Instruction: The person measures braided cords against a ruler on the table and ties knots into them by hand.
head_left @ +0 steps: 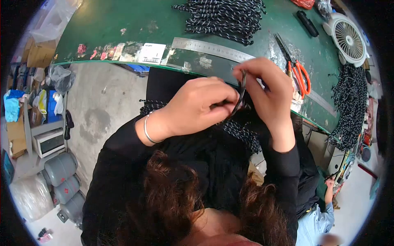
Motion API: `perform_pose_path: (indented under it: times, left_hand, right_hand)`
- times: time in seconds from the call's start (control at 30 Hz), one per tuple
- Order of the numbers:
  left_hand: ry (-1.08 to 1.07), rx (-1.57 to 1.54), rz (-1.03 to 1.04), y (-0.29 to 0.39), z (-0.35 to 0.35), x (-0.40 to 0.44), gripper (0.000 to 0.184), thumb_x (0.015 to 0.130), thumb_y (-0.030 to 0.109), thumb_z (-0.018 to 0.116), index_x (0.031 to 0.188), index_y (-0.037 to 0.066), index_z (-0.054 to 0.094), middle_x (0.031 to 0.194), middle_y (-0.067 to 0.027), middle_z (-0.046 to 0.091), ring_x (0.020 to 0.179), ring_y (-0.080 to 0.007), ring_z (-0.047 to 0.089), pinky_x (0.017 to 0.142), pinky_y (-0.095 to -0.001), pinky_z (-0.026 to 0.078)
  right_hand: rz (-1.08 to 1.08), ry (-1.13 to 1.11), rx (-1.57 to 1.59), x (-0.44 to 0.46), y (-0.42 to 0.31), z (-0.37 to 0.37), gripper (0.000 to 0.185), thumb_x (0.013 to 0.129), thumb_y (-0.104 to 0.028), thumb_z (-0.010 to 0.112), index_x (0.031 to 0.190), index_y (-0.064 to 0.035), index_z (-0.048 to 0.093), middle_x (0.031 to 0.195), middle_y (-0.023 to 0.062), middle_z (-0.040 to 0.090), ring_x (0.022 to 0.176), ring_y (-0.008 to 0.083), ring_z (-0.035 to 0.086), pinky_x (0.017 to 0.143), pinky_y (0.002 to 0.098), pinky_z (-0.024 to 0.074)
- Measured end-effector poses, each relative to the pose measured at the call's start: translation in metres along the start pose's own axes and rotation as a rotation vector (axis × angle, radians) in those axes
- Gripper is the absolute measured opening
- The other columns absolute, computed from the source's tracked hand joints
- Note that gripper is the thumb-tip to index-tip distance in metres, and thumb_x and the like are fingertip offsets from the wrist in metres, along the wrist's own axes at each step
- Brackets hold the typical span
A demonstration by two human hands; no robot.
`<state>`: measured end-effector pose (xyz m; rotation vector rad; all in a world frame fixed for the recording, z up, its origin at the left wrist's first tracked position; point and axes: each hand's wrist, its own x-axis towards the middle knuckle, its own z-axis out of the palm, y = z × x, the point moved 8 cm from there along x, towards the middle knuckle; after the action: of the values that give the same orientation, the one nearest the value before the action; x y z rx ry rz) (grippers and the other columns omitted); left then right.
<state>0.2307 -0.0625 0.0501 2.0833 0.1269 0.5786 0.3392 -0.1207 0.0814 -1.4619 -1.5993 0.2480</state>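
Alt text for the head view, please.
The left hand and right hand hold a dark cord between them at the edge of a green table. Beyond lie a metal ruler and piled black-and-white cords; orange-handled scissors lie to the right.

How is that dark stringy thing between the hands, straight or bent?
Bent. The dark strand curves from the right hand down to the left hand. I can't tell whether it's folded double.

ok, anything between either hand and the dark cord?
Nothing visible. The right hand pinches the dark cord near its top, and the left hand's fingertips meet it lower down. The orange-handled scissors lie off beside the right hand, not between.
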Motion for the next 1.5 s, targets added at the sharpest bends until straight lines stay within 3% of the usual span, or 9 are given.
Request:
perform_pose_path:
  times: [0.13,0.33,0.47,0.63,0.8,1.0,1.17,1.3,1.5]
  left_hand:
    - [0.206,0.204,0.404,0.035,-0.017,-0.006,0.021,0.074,-0.009,0.069,0.092,0.002,0.069,0.085,-0.01,0.07,0.071,-0.0174,0.063,0.066,-0.0273,0.051]
    - [0.364,0.149,0.174,0.011,-0.042,-0.01,0.02,0.075,-0.008,0.07,0.092,0.001,0.068,0.089,-0.0108,0.071,0.074,-0.0169,0.064,0.067,-0.0265,0.051]
    - [0.367,-0.506,-0.464,-0.037,-0.019,-0.026,0.017,0.075,-0.005,0.071,0.091,0.001,0.069,0.08,-0.0044,0.069,0.076,-0.0148,0.062,0.069,-0.0248,0.051]
    - [0.276,-0.331,-0.439,-0.035,-0.016,-0.023,0.018,0.073,-0.006,0.071,0.089,0.002,0.069,0.082,-0.0037,0.069,0.075,-0.0128,0.062,0.067,-0.0238,0.05]
    - [0.077,-0.037,-0.079,-0.011,-0.016,-0.009,0.02,0.073,-0.009,0.07,0.091,0.0,0.069,0.09,-0.0088,0.071,0.075,-0.0153,0.063,0.068,-0.0262,0.051]
    - [0.032,-0.052,0.269,0.024,-0.016,0.0,0.021,0.072,-0.009,0.07,0.091,0.0,0.069,0.09,-0.0081,0.071,0.074,-0.0152,0.062,0.069,-0.0265,0.051]
    - [0.38,0.336,0.299,0.031,-0.044,-0.008,0.014,0.074,-0.005,0.072,0.085,0.003,0.07,0.089,-0.0049,0.069,0.07,-0.0128,0.059,0.065,-0.025,0.05]
    - [0.379,-0.413,-0.301,-0.023,-0.03,-0.016,0.02,0.075,-0.011,0.068,0.092,0.001,0.069,0.093,-0.008,0.072,0.074,-0.0136,0.061,0.068,-0.0243,0.05]
    - [0.256,-0.232,-0.334,-0.032,-0.028,-0.014,0.019,0.076,-0.012,0.068,0.091,0.0,0.068,0.093,-0.0083,0.071,0.074,-0.0132,0.061,0.067,-0.0236,0.049]
  right_hand:
    - [0.631,-0.098,0.271,-0.019,0.057,0.039,0.004,0.083,-0.004,0.066,0.081,-0.0032,0.07,0.068,0.0023,0.064,0.056,0.0128,0.053,0.052,0.0241,0.0436]
    - [0.951,-0.375,0.714,-0.063,0.031,0.093,0.007,0.084,-0.007,0.068,0.078,-0.0038,0.069,0.067,0.0005,0.063,0.052,0.0108,0.05,0.049,0.0243,0.0408]
    - [0.393,-0.023,-0.062,-0.048,0.004,0.04,0.004,0.079,-0.004,0.069,0.083,-0.0046,0.069,0.079,0.0051,0.066,0.059,0.015,0.055,0.053,0.0249,0.0437]
    - [-0.358,0.049,-0.259,-0.044,-0.031,0.036,0.016,0.075,-0.001,0.07,0.091,-0.0044,0.068,0.086,0.0073,0.065,0.065,0.0191,0.057,0.057,0.0272,0.046]
    - [-0.298,0.118,-0.053,-0.021,-0.034,0.009,0.021,0.074,0.004,0.069,0.095,-0.0012,0.072,0.08,0.0035,0.065,0.068,0.0149,0.056,0.058,0.0242,0.0438]
    - [0.563,-0.045,0.314,-0.011,0.051,0.037,0.004,0.087,-0.002,0.067,0.088,-0.0003,0.071,0.074,0.0013,0.065,0.063,0.0089,0.052,0.059,0.0207,0.0416]
    - [0.968,-0.323,0.737,-0.052,0.037,0.083,0.008,0.083,-0.01,0.073,0.08,-0.0037,0.069,0.063,-0.0018,0.059,0.052,0.0099,0.049,0.049,0.0244,0.0406]
    - [0.407,-0.055,0.011,-0.041,0.008,0.047,0.003,0.083,-0.001,0.068,0.086,-0.0009,0.069,0.072,0.0034,0.064,0.063,0.0109,0.055,0.055,0.0246,0.045]
    - [-0.33,0.037,-0.185,-0.037,-0.037,0.034,0.019,0.076,0.005,0.066,0.094,0.0005,0.071,0.082,0.0043,0.066,0.066,0.0151,0.058,0.057,0.0278,0.0477]
